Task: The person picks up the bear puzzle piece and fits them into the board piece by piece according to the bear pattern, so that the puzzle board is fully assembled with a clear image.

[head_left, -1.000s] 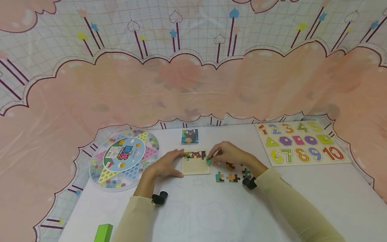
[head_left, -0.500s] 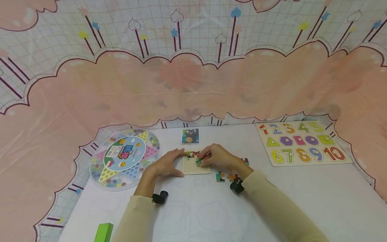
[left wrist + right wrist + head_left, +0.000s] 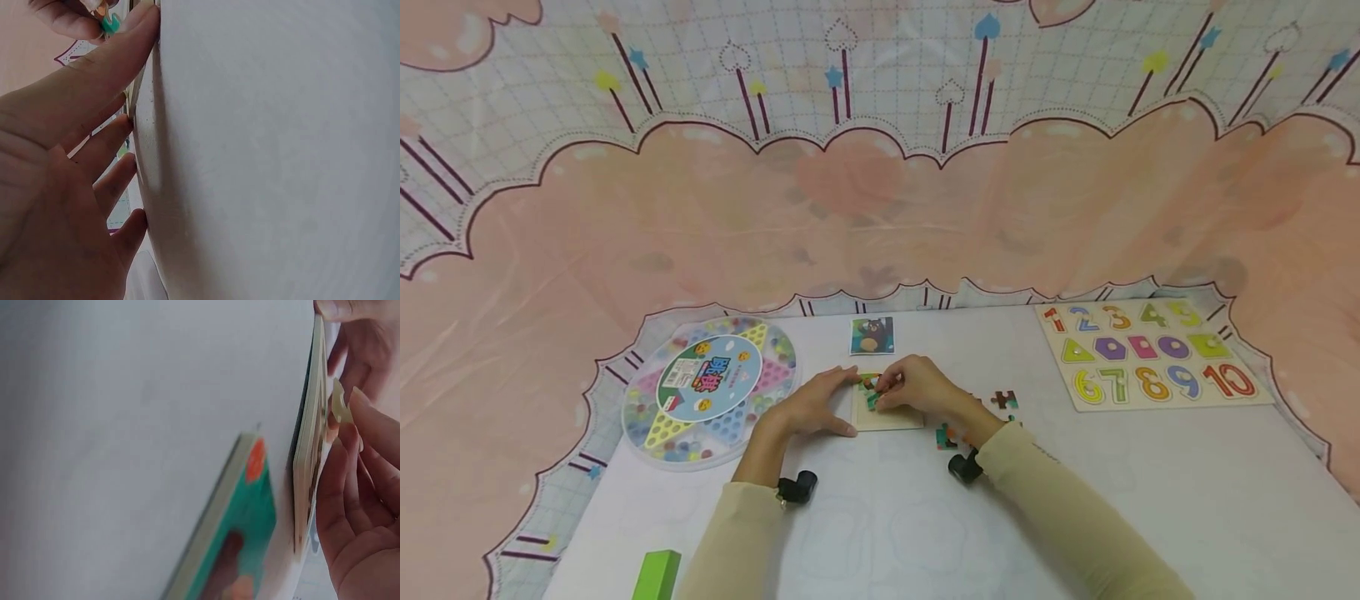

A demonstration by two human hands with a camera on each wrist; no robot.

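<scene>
A small wooden puzzle tray [image 3: 891, 419] lies on the table in the head view, with several jigsaw pieces laid along its far side. My right hand [image 3: 920, 385] is over it, pinching a green jigsaw piece [image 3: 872, 401] between thumb and fingertips near the tray's left part. In the right wrist view this piece [image 3: 339, 403] is tilted, edge-on, above the tray [image 3: 306, 462]. My left hand [image 3: 808, 407] spans the tray's left side with fingers extended; its thumb [image 3: 94, 75] touches the near corner. My right hand hides part of the laid pieces.
Loose jigsaw pieces [image 3: 1004, 400] lie right of the tray, partly under my right forearm. A bear picture card [image 3: 872, 336] lies behind the tray. A round Chinese checkers set [image 3: 709, 392] sits left, a number puzzle board [image 3: 1153, 358] right, and a green block [image 3: 657, 575] at the front left.
My right hand has carried the green jigsaw piece leftward from the tray's right edge to its left part. The left hand has stayed at the tray's left side.
</scene>
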